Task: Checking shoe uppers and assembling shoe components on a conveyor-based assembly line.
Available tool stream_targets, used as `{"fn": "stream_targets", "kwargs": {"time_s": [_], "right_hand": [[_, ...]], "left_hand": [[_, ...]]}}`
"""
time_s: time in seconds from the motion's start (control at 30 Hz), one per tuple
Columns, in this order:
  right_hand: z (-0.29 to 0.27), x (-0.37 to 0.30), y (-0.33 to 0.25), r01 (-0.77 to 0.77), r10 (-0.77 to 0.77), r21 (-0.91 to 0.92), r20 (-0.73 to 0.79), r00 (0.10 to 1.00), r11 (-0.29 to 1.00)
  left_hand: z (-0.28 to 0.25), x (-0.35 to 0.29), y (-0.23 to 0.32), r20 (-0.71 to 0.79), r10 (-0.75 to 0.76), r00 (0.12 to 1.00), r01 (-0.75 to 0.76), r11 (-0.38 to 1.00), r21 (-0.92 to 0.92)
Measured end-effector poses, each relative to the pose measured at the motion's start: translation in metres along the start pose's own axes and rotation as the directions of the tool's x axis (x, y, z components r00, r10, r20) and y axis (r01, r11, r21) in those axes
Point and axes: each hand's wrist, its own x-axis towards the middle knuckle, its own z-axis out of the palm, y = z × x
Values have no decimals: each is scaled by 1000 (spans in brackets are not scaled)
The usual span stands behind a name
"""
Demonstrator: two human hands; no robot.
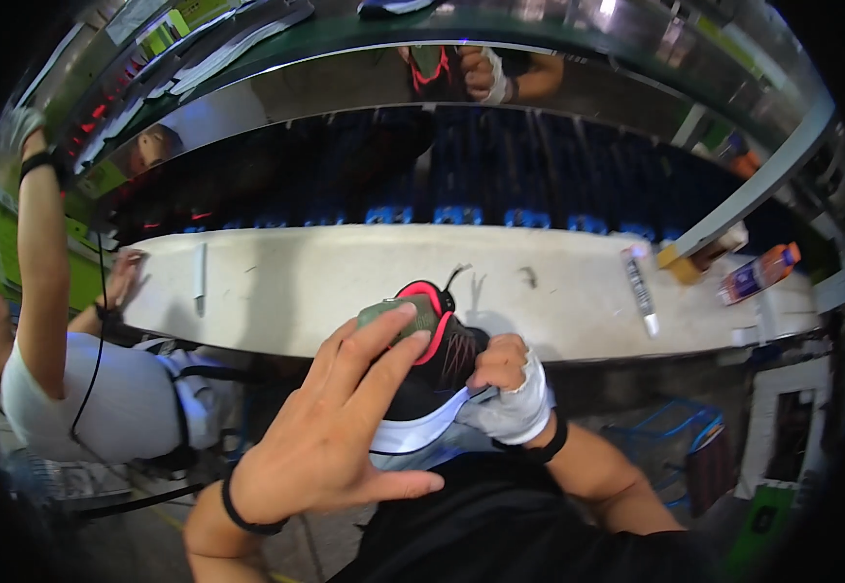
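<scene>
A black shoe (pixel 429 381) with a pink-red collar lining and a pale sole is tilted up in front of my body at the bench's near edge. A green block, apparently a shoe last (pixel 390 313), fills its opening. My left hand (pixel 337 428) is bare, its fingers stretched over the green last and its thumb held apart. My right hand (pixel 510 394), in a white fingerless glove, is closed on the shoe's right side. A dark lace or loop sticks up from the collar. Part of the shoe is hidden behind my left hand.
The pale bench (pixel 335 282) bears a white tube-like marker (pixel 640 291), an orange-capped bottle (pixel 759 274) and a slim pale tool (pixel 200 279). Behind it runs a dark, blue-lit rack (pixel 461 185). A metal post (pixel 762 180) slants at right. A co-worker (pixel 102 389) is at left.
</scene>
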Motion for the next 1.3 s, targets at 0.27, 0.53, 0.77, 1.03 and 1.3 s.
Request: {"fn": "stream_targets", "kwargs": {"time_s": [0.27, 0.53, 0.77, 1.03, 1.3], "right_hand": [[35, 28, -7, 50, -54, 102, 39, 998, 994], [29, 34, -4, -140, 119, 238, 100, 988, 961], [8, 49, 8, -470, 394, 34, 493, 775, 882], [23, 11, 5, -550, 623, 562, 76, 778, 618], [-63, 0, -57, -572, 846, 679, -139, 515, 460]], "left_hand": [[18, -29, -48, -177, -140, 974, 132, 990, -55], [30, -45, -59, -283, -62, 957, 80, 995, 51], [34, -42, -26, -295, -66, 953, 108, 986, 129], [38, -29, -10, -447, -36, 894, 52, 998, 25], [67, 4, 64, -650, -11, 760, -650, 14, -760]]}}
